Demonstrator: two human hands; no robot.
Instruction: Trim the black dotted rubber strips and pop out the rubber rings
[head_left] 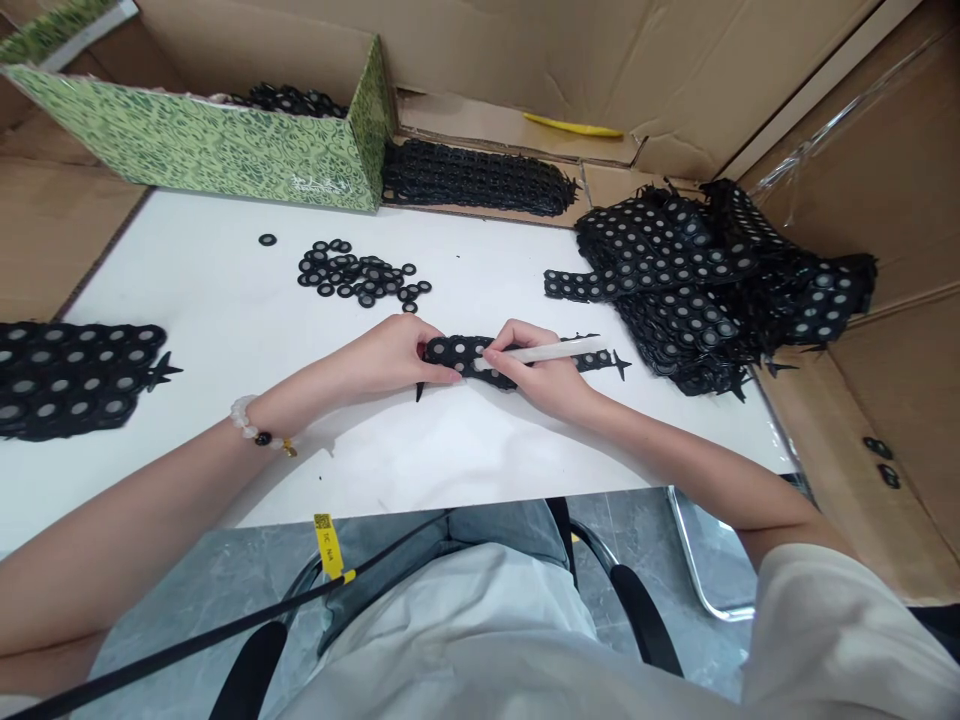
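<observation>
On the white table, a black strip with pale round discs (459, 349) lies flat under both hands. Its left end is gripped between the thumb and fingers of my left hand (397, 357). In my right hand (544, 378), a white pen-like stick (559, 349) is held in a pinch, its tip against the strip's middle. Part of the strip is covered by the right hand; its narrow right end with a pointed black tip shows beyond. Above the left hand, several loose black rings with grey centres (367, 299) are scattered.
A large heap of black disc strips (667, 260) lies at the right. Black disc sheets (64, 380) sit at the far left. Behind stand a green patterned box (225, 145) and stacked black strips (480, 178). A yellow tool (574, 126) rests by the cardboard wall.
</observation>
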